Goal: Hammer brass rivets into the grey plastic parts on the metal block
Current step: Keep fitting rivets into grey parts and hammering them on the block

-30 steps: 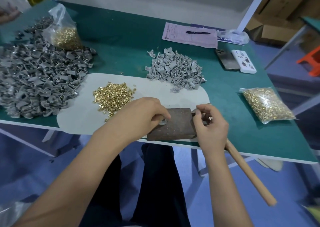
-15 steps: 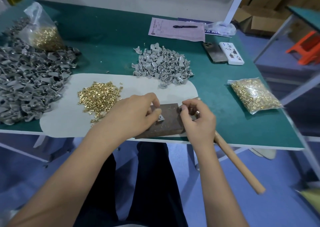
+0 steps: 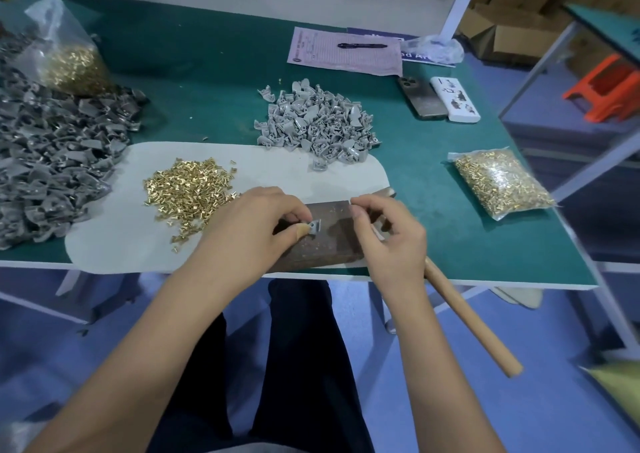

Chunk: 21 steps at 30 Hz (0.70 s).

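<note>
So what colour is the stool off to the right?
Orange stool, clearest in the head view, beyond the table's right edge.

Head view: worn on the person's head, wide-angle, facing forward and down.
Nearness: close above the desk (image 3: 214, 82) near edge.
Views: one only; nothing shared.

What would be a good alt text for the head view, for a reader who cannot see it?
A person's left hand pinches a grey plastic part on a metal block at the edge of a green table, while the right hand holds a wooden hammer handle. Loose brass rivets and piles of grey parts lie behind.
</note>
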Each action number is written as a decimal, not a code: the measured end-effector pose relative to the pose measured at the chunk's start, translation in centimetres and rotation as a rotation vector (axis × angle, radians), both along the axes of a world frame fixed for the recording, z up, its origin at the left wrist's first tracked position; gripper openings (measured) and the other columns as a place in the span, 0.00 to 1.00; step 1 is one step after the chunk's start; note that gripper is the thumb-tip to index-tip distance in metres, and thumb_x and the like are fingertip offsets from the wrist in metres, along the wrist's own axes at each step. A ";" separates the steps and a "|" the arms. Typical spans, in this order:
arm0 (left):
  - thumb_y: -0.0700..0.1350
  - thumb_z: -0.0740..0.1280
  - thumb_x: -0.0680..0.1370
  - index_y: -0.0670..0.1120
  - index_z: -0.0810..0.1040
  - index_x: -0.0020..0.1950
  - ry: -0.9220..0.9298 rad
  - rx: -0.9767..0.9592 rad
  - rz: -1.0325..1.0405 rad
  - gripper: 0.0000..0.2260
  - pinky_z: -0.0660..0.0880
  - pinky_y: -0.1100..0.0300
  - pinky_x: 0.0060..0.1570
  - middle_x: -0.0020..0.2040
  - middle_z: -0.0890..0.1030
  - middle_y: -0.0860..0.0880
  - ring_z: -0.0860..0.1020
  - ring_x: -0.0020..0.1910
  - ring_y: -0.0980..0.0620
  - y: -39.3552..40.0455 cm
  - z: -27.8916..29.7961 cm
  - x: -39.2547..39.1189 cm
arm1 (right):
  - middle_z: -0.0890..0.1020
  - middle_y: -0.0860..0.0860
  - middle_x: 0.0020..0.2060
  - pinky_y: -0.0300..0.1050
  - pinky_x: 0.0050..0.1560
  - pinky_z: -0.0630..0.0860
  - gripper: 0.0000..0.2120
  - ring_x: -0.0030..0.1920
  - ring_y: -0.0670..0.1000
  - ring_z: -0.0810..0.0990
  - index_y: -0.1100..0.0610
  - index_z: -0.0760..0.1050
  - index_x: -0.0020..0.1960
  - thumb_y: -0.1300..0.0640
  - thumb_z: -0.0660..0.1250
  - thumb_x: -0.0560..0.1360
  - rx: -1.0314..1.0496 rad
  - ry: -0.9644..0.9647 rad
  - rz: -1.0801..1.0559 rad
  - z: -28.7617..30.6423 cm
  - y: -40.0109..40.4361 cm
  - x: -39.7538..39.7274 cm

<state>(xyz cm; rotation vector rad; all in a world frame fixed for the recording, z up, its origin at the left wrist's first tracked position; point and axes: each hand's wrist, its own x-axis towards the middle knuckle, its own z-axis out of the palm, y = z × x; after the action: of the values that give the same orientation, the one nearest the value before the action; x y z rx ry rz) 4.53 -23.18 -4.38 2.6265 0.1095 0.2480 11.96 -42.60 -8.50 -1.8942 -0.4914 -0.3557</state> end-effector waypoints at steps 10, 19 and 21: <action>0.52 0.74 0.75 0.60 0.82 0.49 -0.092 -0.244 0.076 0.05 0.75 0.54 0.46 0.41 0.78 0.61 0.74 0.45 0.61 0.1 -1.5 -1.7 | 0.78 0.48 0.40 0.53 0.45 0.77 0.06 0.42 0.49 0.79 0.53 0.86 0.48 0.61 0.74 0.75 -0.156 0.039 0.232 1.8 2.3 -2.1; 0.52 0.75 0.74 0.64 0.83 0.46 -0.086 -0.412 0.115 0.06 0.74 0.57 0.46 0.45 0.75 0.62 0.75 0.46 0.62 0.1 -1.8 -1.5 | 0.71 0.42 0.33 0.56 0.44 0.75 0.06 0.37 0.45 0.73 0.45 0.86 0.46 0.56 0.74 0.74 -0.411 0.064 0.231 3.5 2.7 -1.5; 0.52 0.76 0.73 0.66 0.83 0.45 -0.095 -0.437 0.118 0.07 0.75 0.56 0.46 0.43 0.75 0.61 0.76 0.45 0.62 0.2 -1.8 -1.5 | 0.70 0.43 0.32 0.55 0.43 0.75 0.06 0.37 0.45 0.73 0.44 0.86 0.46 0.55 0.73 0.75 -0.498 0.030 0.229 4.0 3.0 -1.6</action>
<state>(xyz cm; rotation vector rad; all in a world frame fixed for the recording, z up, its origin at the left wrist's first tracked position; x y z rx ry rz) 3.02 -23.00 -6.19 2.1732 0.2557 0.3459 10.37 -39.62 -4.52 -2.2855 -0.8259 -0.0510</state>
